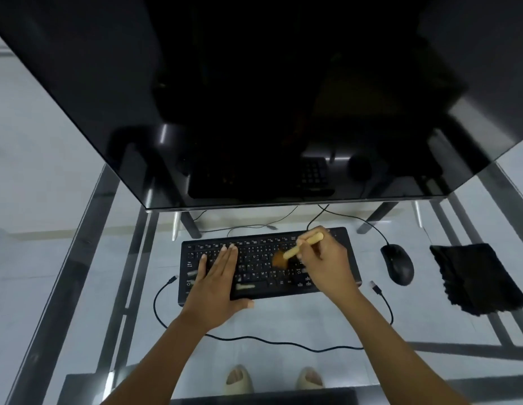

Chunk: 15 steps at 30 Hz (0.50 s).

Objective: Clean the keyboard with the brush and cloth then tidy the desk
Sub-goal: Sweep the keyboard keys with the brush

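Left hand (217, 283) flat, fingers straight, pressing on left half of keyboard (266, 264); right hand (324, 258) curled round wooden brush (301, 249), bristles on the keys mid-right; keyboard centred on glass tabletop (79, 258) below monitor (254, 97); black cloth (479, 277) lies far right, past mouse (398, 263), apart from both hands.

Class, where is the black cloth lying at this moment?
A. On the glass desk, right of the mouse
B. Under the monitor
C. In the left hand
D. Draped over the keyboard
A: the cloth lies flat on the desk, right of the mouse, untouched.
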Each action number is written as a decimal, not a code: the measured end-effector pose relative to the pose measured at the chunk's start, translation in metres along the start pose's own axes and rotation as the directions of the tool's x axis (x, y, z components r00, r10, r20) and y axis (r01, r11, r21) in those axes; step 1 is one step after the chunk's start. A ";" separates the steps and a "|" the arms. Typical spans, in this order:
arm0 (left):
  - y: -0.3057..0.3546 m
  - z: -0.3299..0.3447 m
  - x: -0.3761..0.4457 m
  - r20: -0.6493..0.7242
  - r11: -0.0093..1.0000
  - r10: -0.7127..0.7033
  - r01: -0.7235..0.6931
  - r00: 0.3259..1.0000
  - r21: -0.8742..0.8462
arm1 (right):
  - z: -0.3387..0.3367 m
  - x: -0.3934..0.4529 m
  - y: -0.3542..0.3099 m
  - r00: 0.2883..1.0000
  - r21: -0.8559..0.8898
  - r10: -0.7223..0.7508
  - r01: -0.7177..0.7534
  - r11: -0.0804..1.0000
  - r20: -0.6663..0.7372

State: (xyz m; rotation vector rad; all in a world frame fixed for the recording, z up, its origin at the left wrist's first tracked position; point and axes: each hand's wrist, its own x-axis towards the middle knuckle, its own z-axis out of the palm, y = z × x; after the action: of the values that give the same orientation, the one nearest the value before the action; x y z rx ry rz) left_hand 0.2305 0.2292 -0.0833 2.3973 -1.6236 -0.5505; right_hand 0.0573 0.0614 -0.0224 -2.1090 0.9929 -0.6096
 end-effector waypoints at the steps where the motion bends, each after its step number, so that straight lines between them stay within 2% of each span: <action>1: 0.000 -0.001 0.000 -0.004 1.000 0.002 -0.002 1.000 0.006 | 0.003 -0.003 0.000 0.995 0.019 -0.008 0.006 1.000 0.099; 2: -0.001 -0.001 0.001 -0.016 1.000 0.003 -0.003 1.000 0.007 | 0.004 -0.005 -0.003 0.988 -0.032 -0.012 0.018 0.999 0.153; 3: -0.002 -0.001 0.001 -0.023 1.000 0.006 -0.006 1.000 0.010 | 0.005 -0.006 0.000 0.990 -0.058 -0.009 0.018 0.998 0.142; 5: -0.001 0.000 0.001 -0.019 0.999 0.015 -0.014 1.000 0.032 | 0.003 -0.004 -0.003 0.995 -0.046 -0.023 0.018 0.999 -0.096; 7: -0.001 0.001 -0.001 -0.026 0.997 0.019 -0.017 0.999 0.070 | 0.002 -0.005 -0.007 0.984 0.036 0.004 0.003 0.999 -0.180; 8: -0.001 0.001 -0.003 -0.026 0.996 0.022 -0.020 0.999 0.085 | 0.005 -0.005 -0.008 0.994 0.057 0.026 -0.020 0.998 -0.109; 9: -0.002 0.001 -0.005 -0.030 0.996 0.027 -0.024 0.999 0.090 | 0.010 -0.007 -0.010 0.999 0.074 0.033 -0.035 0.997 0.021; 10: -0.004 0.001 -0.006 -0.039 0.995 0.034 -0.030 0.999 0.090 | 0.013 -0.009 -0.015 0.995 0.011 0.035 -0.037 0.999 0.094; 11: -0.007 0.001 -0.007 -0.048 0.996 0.039 -0.035 0.998 0.086 | 0.017 -0.009 -0.014 0.995 -0.044 0.020 -0.016 0.999 0.095; 12: -0.009 0.000 -0.007 -0.057 0.996 0.044 -0.039 0.997 0.078 | 0.020 -0.007 -0.015 1.000 -0.063 0.008 -0.008 0.998 0.000; 13: -0.012 0.000 -0.007 -0.075 0.997 0.046 -0.041 0.996 0.066 | 0.020 -0.005 -0.017 0.995 -0.040 0.004 -0.008 0.999 -0.097; 15: -0.018 -0.001 -0.006 -0.121 0.999 0.035 -0.031 0.992 0.034 | 0.020 -0.003 -0.019 0.988 0.041 0.047 -0.041 0.998 -0.148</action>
State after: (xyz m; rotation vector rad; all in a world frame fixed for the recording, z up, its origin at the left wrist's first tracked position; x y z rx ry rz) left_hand 0.2440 0.2418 -0.0881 2.3721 -1.6292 -0.3677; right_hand 0.0780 0.0803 -0.0208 -2.0265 1.0990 -0.7673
